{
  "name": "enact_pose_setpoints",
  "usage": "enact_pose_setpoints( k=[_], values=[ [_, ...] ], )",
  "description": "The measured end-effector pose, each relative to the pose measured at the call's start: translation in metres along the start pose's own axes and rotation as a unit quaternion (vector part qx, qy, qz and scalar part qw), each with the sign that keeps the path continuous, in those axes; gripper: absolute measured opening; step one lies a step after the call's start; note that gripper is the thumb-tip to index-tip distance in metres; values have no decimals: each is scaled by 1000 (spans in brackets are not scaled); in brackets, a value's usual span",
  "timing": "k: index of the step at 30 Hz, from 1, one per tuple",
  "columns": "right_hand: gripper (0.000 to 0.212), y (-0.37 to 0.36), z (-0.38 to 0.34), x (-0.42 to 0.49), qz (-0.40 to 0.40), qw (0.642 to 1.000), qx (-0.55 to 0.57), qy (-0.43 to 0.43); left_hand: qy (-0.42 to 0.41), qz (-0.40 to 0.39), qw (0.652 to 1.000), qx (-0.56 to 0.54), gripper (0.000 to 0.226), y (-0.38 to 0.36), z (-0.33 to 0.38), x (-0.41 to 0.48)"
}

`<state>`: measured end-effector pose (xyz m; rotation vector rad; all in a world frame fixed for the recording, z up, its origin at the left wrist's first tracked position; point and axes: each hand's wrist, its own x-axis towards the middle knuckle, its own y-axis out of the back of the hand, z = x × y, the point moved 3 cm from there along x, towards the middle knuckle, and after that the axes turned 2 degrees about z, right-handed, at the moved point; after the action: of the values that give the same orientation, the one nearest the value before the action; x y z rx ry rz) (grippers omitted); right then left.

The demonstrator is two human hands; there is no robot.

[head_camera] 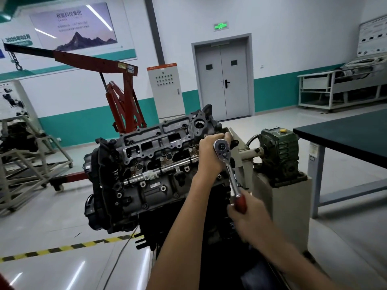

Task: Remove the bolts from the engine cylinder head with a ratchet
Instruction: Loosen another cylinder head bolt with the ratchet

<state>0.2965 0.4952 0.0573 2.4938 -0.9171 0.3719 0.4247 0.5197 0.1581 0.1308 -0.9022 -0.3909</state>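
The dark engine cylinder head [155, 147] sits tilted on an engine stand in the middle of the view, with several small bolts along its top. A chrome ratchet [229, 166] with a red handle stands over the head's right end. My left hand [210, 152] wraps around the part under the ratchet's head and hides the socket and the bolt there. My right hand [249, 212] grips the red handle lower down and looks blurred.
A green gearbox [279, 151] with a yellow cap sits on the stand's pedestal right of the engine. A dark-topped workbench [345, 132] stands at the far right. A red engine crane [123, 97] is behind the engine, and yellow-black floor tape [69, 245] runs at the lower left.
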Motion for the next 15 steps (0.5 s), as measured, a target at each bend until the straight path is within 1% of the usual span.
enact_pose_setpoints(
  k=[1, 2, 3, 4, 6, 8, 9, 10, 11, 12, 13, 14, 15],
  values=[
    [13, -18, -3, -5, -3, 997, 72, -30, 5, 13, 1000, 14, 53, -2, 1, 1],
    [18, -31, -6, -8, -6, 992, 123, -38, 8, 25, 999, 28, 54, -2, 1, 2],
    [21, -38, -7, -9, -11, 990, 138, -33, 9, 31, 999, 37, 53, -2, 0, 2],
    [22, -36, -9, -9, -21, 992, 123, -25, 7, 31, 999, 33, 52, -1, -1, 2],
    [26, -9, -9, -1, -37, 999, 31, 18, -3, 1, 1000, 4, 49, 3, -2, 2],
    [29, 33, -9, 18, -70, 990, -95, 80, -18, -48, 999, 3, 50, 8, 0, 2],
    [27, 54, -11, 31, -95, 977, -159, 104, -24, -74, 997, 15, 52, 10, 0, 3],
    [21, 72, -15, 45, -113, 958, -229, 129, -30, -96, 995, 30, 53, 11, 0, 4],
    [14, 87, -21, 58, -111, 933, -300, 163, -34, -107, 993, 40, 54, 12, 0, 5],
    [15, 96, -26, 67, -96, 910, -354, 194, -34, -107, 993, 39, 54, 12, 0, 5],
    [16, 99, -27, 72, -86, 900, -374, 208, -29, -92, 995, 23, 53, 12, -1, 5],
    [15, 95, -26, 70, -81, 907, -363, 199, -22, -70, 997, 1, 53, 12, -2, 4],
    [17, 88, -21, 62, -79, 925, -329, 174, -15, -46, 999, -17, 52, 11, -3, 2]
  ],
)
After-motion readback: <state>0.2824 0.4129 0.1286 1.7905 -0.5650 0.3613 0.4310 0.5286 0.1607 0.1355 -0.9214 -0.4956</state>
